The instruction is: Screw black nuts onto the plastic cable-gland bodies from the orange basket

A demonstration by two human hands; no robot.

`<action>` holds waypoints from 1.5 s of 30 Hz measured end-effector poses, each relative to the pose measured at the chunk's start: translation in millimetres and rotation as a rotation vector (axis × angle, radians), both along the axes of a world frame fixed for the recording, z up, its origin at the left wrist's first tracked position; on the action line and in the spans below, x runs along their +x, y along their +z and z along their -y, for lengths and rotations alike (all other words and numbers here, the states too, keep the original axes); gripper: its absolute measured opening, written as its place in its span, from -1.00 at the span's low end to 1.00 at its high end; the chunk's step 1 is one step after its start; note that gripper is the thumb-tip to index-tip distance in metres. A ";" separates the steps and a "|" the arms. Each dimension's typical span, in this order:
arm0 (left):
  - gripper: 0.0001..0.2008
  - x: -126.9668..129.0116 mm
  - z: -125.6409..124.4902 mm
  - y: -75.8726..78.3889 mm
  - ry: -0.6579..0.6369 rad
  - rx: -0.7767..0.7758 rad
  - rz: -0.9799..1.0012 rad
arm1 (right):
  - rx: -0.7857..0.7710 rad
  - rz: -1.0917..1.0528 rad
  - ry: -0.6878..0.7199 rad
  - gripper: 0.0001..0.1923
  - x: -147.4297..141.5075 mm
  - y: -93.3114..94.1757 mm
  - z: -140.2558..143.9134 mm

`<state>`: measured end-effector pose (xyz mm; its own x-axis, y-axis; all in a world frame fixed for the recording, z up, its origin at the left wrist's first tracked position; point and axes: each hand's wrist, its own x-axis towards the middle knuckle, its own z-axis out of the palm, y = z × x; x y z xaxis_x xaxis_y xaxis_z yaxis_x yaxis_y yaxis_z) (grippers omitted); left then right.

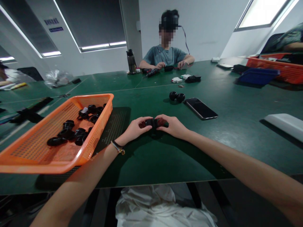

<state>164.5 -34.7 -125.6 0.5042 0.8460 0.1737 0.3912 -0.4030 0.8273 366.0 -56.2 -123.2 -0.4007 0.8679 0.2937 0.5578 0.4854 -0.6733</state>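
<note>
Both of my hands meet above the green table, closed on one small black plastic fitting. My left hand pinches its left side between thumb and fingers. On the right side, my right hand grips it the same way. My fingers cover part of the piece, so its full shape is hidden. Beyond the right hand lies a pair of rounded black fittings. An orange perforated basket stands to the left of my left hand, holding several similar black fittings.
A phone lies right of the loose fittings. At the right edge is a white object. Across the table a person handles a dark part, near a bottle. A blue tray and a red-orange basket sit far right.
</note>
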 end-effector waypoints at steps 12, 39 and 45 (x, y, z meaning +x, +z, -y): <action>-0.56 -0.1 0.1 -0.1 -0.005 -0.005 0.003 | -0.012 0.055 -0.009 -0.69 -0.5 2.5 0.4; -0.55 0.1 0.1 -0.3 0.003 -0.029 0.013 | -0.019 0.020 -0.006 -0.67 0.1 2.2 0.7; -0.57 0.6 0.6 0.4 0.008 -0.010 -0.008 | -0.043 0.022 -0.018 -0.66 -1.3 2.3 -0.2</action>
